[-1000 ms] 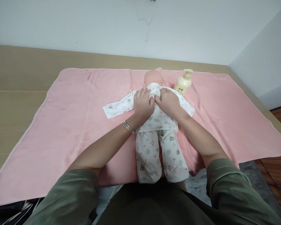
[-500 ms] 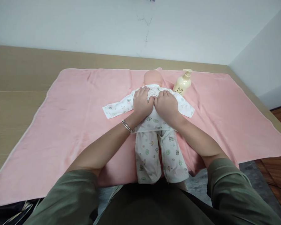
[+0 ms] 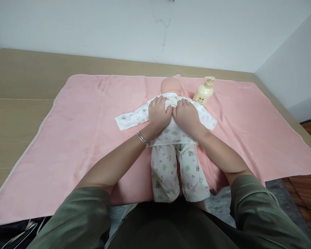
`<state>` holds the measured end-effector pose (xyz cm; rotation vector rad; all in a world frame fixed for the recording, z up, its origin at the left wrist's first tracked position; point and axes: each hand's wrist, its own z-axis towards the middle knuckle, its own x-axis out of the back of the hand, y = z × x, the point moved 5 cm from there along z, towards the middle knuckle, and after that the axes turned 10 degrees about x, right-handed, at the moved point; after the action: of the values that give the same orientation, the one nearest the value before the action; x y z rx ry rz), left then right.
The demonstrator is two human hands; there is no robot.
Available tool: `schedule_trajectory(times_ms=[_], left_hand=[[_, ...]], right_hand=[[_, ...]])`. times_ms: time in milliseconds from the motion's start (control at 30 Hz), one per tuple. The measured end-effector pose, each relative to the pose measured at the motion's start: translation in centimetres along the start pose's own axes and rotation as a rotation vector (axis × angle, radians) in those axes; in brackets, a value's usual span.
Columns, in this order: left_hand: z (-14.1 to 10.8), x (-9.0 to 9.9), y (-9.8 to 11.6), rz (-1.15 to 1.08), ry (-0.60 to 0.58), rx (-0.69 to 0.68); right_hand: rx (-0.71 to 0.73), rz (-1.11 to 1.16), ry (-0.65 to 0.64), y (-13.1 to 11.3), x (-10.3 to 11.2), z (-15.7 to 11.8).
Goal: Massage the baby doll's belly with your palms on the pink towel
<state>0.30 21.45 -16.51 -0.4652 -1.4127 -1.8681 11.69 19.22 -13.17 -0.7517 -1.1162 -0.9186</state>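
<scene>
A baby doll (image 3: 174,138) in a white printed top and trousers lies face down, its bald head (image 3: 171,85) away from me and its sleeves spread to both sides. My left hand (image 3: 159,112) rests palm down on the left of its upper back. Beside it, my right hand (image 3: 186,113) lies in the same way on the right of the upper back. The thumbs almost meet at the middle, and the fingers of both hands lie flat on the cloth, gripping nothing. The trouser legs (image 3: 166,173) point towards me at the table's front edge.
Under the doll a pink blanket (image 3: 93,138) covers much of the wooden table (image 3: 23,79) and hangs over its front edge. A cream pump bottle (image 3: 204,91) leans or lies on the blanket near the doll's right-side shoulder. Behind the table stands a white wall (image 3: 106,31).
The whole view has shifted slightly, so everything sits a little further right. Both hands stay in place on the doll's back.
</scene>
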Motion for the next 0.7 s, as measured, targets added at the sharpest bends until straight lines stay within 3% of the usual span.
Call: schedule_trajectory(times_ms=[100, 333, 700], left_hand=[[0.1, 0.2, 0.2, 0.012, -0.002, -0.015], [-0.4, 0.5, 0.6, -0.002, 0.03, -0.043], [-0.1, 0.2, 0.2, -0.012, -0.016, -0.03]], right_hand=[[0.004, -0.008, -0.004, -0.1, 0.2, 0.0], [-0.029, 0.19, -0.011, 2.5, -0.2, 1.5], [0.005, 0.08, 0.017, 0.3, -0.4, 0.4]])
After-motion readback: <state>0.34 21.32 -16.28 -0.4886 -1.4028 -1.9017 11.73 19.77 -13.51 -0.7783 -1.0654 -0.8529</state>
